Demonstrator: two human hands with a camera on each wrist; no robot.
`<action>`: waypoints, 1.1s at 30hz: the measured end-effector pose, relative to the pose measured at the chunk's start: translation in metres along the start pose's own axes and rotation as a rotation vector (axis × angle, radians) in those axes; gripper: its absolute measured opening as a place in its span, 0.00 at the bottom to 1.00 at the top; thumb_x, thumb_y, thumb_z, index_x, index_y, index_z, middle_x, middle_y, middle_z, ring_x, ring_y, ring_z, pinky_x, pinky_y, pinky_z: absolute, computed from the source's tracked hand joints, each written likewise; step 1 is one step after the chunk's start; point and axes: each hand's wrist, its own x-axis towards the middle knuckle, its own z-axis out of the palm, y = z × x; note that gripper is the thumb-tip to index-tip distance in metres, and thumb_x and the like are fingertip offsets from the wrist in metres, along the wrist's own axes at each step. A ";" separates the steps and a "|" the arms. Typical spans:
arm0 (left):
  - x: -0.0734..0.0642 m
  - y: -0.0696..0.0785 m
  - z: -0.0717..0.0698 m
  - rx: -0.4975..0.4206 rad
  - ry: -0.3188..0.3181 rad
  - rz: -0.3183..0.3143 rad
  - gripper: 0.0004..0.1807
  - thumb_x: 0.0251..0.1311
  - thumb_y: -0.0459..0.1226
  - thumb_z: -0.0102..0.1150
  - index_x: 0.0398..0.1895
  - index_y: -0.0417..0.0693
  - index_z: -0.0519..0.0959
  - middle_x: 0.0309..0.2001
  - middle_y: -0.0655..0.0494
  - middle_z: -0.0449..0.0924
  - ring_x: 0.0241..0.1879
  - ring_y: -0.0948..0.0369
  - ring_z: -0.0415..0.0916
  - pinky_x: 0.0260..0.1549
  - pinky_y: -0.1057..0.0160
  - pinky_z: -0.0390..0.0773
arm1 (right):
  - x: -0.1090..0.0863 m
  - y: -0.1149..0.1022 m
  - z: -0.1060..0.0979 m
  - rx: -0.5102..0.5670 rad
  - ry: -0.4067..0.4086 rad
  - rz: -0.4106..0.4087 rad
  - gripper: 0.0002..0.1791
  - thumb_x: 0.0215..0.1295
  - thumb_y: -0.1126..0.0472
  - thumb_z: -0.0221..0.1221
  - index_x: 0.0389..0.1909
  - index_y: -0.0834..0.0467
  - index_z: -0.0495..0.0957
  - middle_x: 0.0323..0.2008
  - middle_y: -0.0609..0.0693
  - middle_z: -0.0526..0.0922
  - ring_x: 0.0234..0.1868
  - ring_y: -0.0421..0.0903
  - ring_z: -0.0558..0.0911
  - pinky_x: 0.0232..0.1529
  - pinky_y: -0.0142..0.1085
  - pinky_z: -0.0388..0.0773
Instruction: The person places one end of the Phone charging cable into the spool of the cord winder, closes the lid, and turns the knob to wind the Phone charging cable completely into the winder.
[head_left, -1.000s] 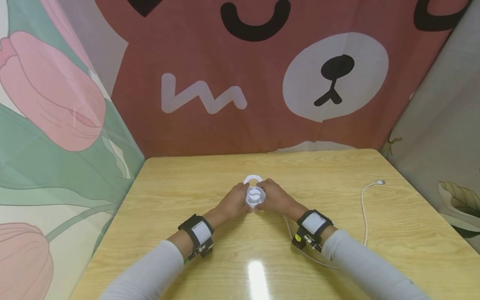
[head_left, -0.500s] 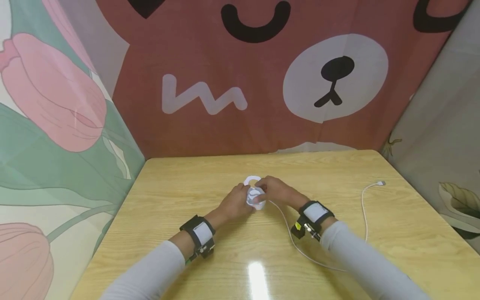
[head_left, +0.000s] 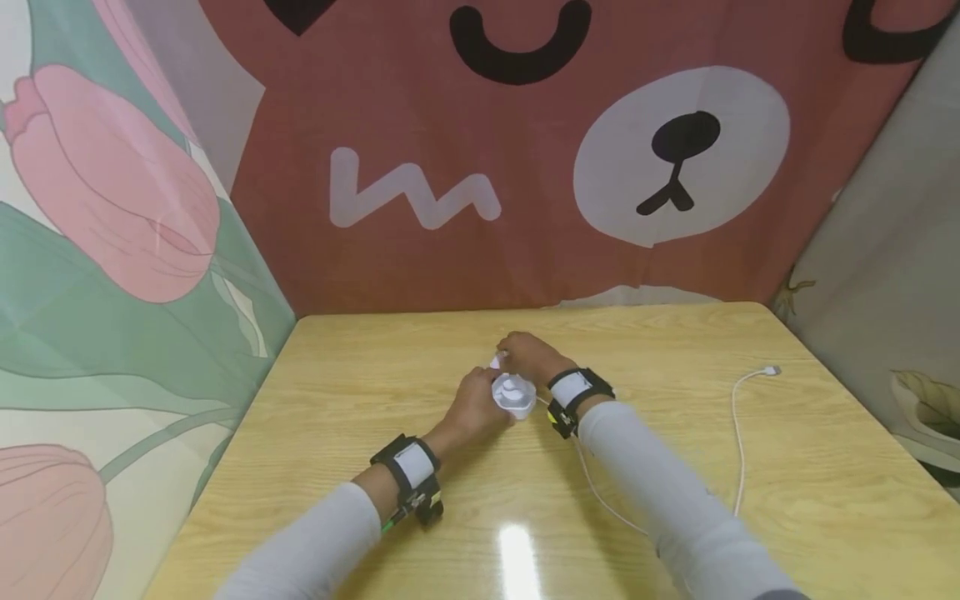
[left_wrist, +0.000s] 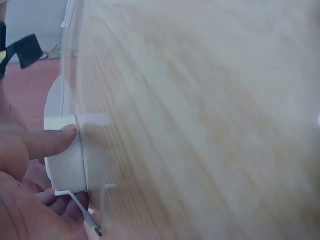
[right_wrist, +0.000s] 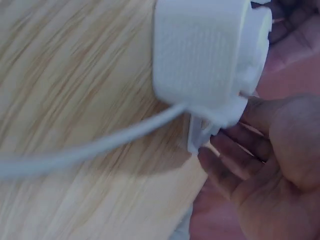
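A white, block-shaped device [head_left: 515, 397] with textured sides and a round, stepped top is near the middle of the wooden table. My left hand [head_left: 476, 406] grips it from the left, the thumb lying along its side in the left wrist view. At the far side of the device, my right hand [head_left: 531, 357] pinches its white ring-like handle [right_wrist: 196, 132], which the fingers mostly hide in the head view. A white cable [right_wrist: 95, 150] leaves the device's side. A short grey lead with a metal tip [left_wrist: 93, 222] sticks out below the device by the left fingers.
The cable loops across the right of the wooden table [head_left: 360, 367], passes under the right sleeve [head_left: 645, 467] and ends in a USB plug [head_left: 772, 370]. Printed cloths [head_left: 420, 267] hang behind and beside the table.
My right hand has moved from the device's right side and top to its far side, onto the ring-like handle. The left hand keeps its grip on the device.
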 end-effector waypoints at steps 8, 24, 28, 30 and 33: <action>0.001 -0.001 0.001 0.009 0.026 0.008 0.35 0.35 0.30 0.82 0.54 0.33 0.81 0.41 0.48 0.81 0.42 0.57 0.72 0.45 0.60 0.77 | 0.015 -0.010 0.000 -0.135 -0.034 0.104 0.09 0.68 0.64 0.59 0.35 0.65 0.84 0.40 0.59 0.81 0.40 0.52 0.80 0.45 0.44 0.81; -0.007 0.003 0.007 0.011 0.036 0.008 0.32 0.35 0.31 0.83 0.50 0.34 0.82 0.37 0.48 0.81 0.39 0.57 0.71 0.41 0.61 0.75 | 0.021 0.002 0.002 -0.209 0.074 0.015 0.05 0.59 0.68 0.63 0.32 0.60 0.87 0.36 0.55 0.84 0.42 0.54 0.76 0.49 0.44 0.75; -0.010 0.000 0.009 -0.078 0.092 -0.017 0.37 0.31 0.28 0.83 0.54 0.36 0.82 0.39 0.45 0.81 0.40 0.56 0.72 0.40 0.61 0.76 | 0.015 -0.011 -0.013 -0.206 0.174 -0.020 0.07 0.62 0.72 0.60 0.32 0.61 0.86 0.34 0.53 0.83 0.40 0.51 0.79 0.46 0.43 0.80; -0.010 -0.001 0.009 -0.109 0.123 -0.037 0.37 0.30 0.27 0.82 0.54 0.36 0.83 0.41 0.44 0.81 0.41 0.55 0.74 0.43 0.59 0.78 | 0.008 -0.020 -0.021 -0.177 0.176 -0.013 0.06 0.66 0.71 0.61 0.34 0.61 0.86 0.35 0.53 0.83 0.41 0.50 0.82 0.43 0.42 0.83; -0.008 -0.003 0.009 -0.131 0.139 -0.065 0.34 0.30 0.27 0.82 0.50 0.34 0.84 0.42 0.43 0.82 0.44 0.52 0.77 0.48 0.55 0.81 | -0.009 -0.033 -0.029 -0.146 0.184 -0.021 0.04 0.66 0.67 0.65 0.36 0.60 0.88 0.36 0.53 0.87 0.42 0.50 0.86 0.42 0.43 0.86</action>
